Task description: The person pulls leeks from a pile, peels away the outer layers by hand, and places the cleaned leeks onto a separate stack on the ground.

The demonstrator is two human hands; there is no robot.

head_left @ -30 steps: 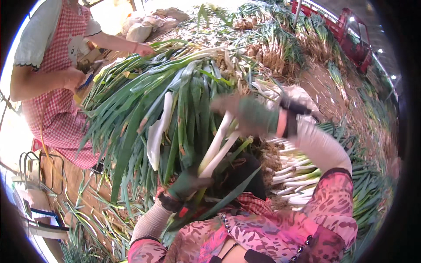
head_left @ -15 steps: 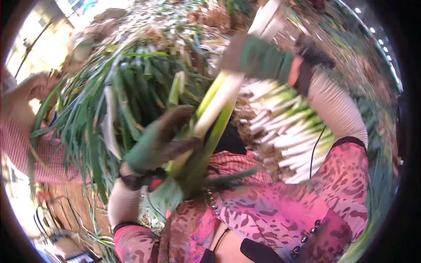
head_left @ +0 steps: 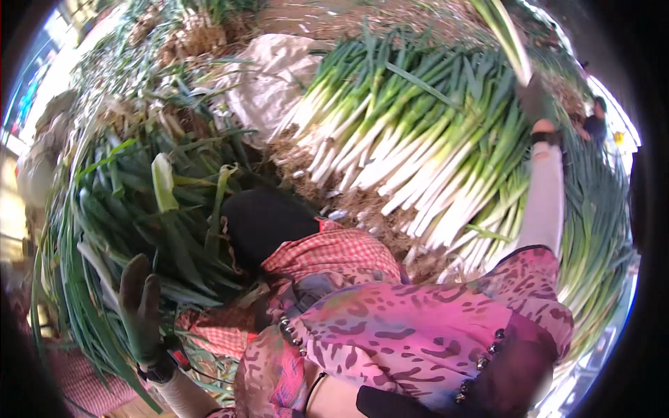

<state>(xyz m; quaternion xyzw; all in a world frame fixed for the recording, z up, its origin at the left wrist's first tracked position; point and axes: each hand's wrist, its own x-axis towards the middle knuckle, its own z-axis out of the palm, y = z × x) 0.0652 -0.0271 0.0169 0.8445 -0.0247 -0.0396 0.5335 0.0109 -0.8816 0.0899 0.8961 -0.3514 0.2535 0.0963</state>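
Gripping one end of a long leek with a white shaft and pale green top (head_left: pixel 514 43), the person's right hand in a dark fabric glove (head_left: pixel 536 101) reaches out at the upper right. Its fingers look closed around the white end (blur hides exactly how they wrap), and the leek slants up and to the left from the fist, running out past the top edge. A dark band (head_left: pixel 545 137) circles that wrist, above a pale ribbed sleeve (head_left: pixel 545 202).

The left hand in a dark green glove (head_left: pixel 141 306) is at the lower left, its fingers spread and pointing up, with nothing visible in its grasp. It is right by a thick heap of dark green, long-leaved leeks (head_left: pixel 118 191); whether it touches the leaves, I cannot tell.

Between the hands, a broad row of white-stemmed leeks (head_left: pixel 418 150) lies side by side, brown roots (head_left: pixel 380 202) toward the person and green tops away. A crumpled off-white sack (head_left: pixel 272 83) lies just beside the row's left end.
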